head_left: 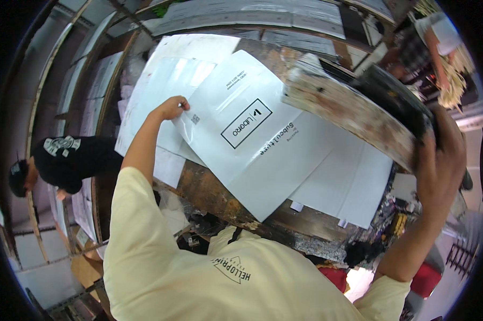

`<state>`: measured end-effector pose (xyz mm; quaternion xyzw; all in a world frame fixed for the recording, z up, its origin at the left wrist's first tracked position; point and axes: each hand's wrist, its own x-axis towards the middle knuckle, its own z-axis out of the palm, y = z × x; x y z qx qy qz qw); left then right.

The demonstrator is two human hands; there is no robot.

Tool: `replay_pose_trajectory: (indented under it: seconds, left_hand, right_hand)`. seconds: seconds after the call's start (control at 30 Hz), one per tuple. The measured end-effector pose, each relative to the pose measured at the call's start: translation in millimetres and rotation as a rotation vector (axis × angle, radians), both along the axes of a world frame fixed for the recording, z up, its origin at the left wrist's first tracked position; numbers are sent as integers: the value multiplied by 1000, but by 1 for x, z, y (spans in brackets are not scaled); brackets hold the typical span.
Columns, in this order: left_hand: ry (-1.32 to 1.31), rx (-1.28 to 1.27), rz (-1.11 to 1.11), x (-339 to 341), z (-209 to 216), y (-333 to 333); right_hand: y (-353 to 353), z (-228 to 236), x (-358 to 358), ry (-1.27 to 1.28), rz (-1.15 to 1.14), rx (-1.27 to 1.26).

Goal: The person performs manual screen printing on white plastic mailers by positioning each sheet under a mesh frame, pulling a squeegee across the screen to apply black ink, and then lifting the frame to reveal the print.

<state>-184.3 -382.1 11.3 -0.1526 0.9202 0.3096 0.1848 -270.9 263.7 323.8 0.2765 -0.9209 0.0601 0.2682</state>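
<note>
My left hand point(174, 107) is closed on the left edge of a glossy white printed sheet point(220, 168), which looks like plastic. The sheet bears black lettering and a boxed logo, and it is raised at that edge. On the right, my right hand point(443, 147) grips the near end of a thick wooden frame point(348, 109), stained with paint and tilted up above the table. Something dark point(394, 88) lies along the frame's far side; its kind is not clear. Part of the printed sheet passes under the frame.
More white sheets point(343, 184) lie on the stained wooden table point(204, 187). Shelves point(94, 128) with white sheets stand to the left, beside a person in a black shirt point(78, 160). Another person's arm point(437, 61) shows at the far right, near a pale bundle point(454, 80).
</note>
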Motion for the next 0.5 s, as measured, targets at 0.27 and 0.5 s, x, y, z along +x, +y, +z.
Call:
replay_pose_trajectory:
  seconds: [0.27,0.5]
  left_hand:
    - [-125,-1036,-187,-39,-4,-58]
    - [402,-457,-56,-33,55,162]
  right_hand:
    - [5,12,7,-114,-24,-24]
    - [-19,8,14,-51,-4,-164]
